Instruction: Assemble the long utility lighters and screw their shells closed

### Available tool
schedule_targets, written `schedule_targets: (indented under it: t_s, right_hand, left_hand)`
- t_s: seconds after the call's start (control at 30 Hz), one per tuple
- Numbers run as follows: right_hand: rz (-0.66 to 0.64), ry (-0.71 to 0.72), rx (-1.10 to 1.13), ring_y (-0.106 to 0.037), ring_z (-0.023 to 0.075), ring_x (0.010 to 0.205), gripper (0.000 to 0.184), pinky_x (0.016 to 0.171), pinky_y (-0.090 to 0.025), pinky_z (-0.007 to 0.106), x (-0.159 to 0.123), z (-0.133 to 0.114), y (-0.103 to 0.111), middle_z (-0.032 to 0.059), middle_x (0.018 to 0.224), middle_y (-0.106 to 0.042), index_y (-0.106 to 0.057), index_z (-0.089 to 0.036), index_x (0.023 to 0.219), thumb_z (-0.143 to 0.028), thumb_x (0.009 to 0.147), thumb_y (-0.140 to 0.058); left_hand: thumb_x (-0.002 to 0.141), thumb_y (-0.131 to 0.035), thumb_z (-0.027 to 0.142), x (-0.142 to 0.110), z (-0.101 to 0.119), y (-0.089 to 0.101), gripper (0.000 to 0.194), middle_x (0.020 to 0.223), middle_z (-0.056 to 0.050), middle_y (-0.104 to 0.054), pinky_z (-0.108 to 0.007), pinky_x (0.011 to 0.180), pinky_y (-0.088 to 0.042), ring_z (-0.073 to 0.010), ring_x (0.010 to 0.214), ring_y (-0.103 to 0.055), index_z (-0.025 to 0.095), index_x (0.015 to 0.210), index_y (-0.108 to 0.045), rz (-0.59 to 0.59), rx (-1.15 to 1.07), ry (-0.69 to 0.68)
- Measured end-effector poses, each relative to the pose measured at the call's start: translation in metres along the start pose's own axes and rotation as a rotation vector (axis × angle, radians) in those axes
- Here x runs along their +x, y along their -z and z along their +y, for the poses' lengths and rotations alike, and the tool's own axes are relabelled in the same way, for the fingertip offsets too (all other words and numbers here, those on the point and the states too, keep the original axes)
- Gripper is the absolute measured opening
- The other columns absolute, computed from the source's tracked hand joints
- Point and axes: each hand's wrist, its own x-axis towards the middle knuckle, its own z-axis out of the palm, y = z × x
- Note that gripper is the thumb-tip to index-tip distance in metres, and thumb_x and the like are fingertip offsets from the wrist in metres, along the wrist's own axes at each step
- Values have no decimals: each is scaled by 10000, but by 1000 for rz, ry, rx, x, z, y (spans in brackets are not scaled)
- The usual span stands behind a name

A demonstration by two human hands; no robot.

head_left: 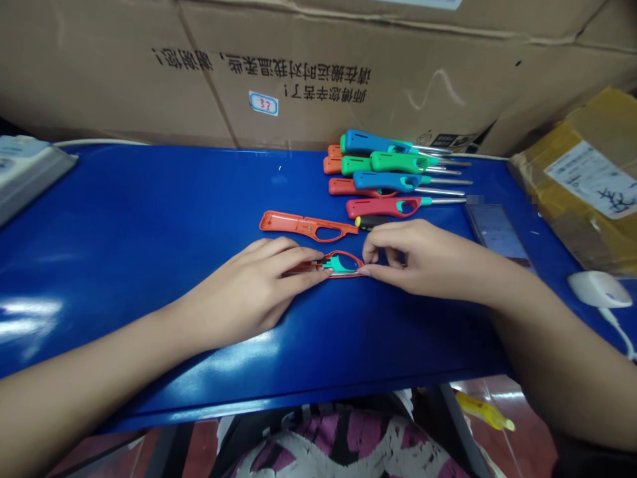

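My left hand (271, 279) grips an orange lighter half-shell (351, 255) from above, its fingers and thumb on either side. A teal trigger (339, 265) lies inside the half-shell, beside the oval finger hole; my left fingers hide the handle end. At the right end of the same half-shell, my right hand (403, 255) is curled, with the thumb and a fingertip pinching the tip. Just behind lies a second orange half-shell (286, 222), its hollow side facing up. A black and yellow screwdriver handle (371, 222) shows beyond my right fingers.
Several finished-looking gas lighters (385, 180) in blue, green, red and orange are piled at the back right. A large cardboard box (199, 86) walls the rear of the blue table (149, 219). To the right are a phone (500, 232), a taped carton (587, 179) and a white corded device (600, 289).
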Motion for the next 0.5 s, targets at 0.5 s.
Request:
schedule_targets:
  t_s: [0.5]
  right_hand:
    - [60,-13,-133,-520,118,689,106,592,-331,270,2,-3,-9,-18,856,-649,-664,-219,866,-316,881,-705]
  left_hand:
    - [935,-610,236,-1,-11,24,153,865,-45,-739,-355,754,-501,-205,803,-640,192,934,-756,133,-17,99]
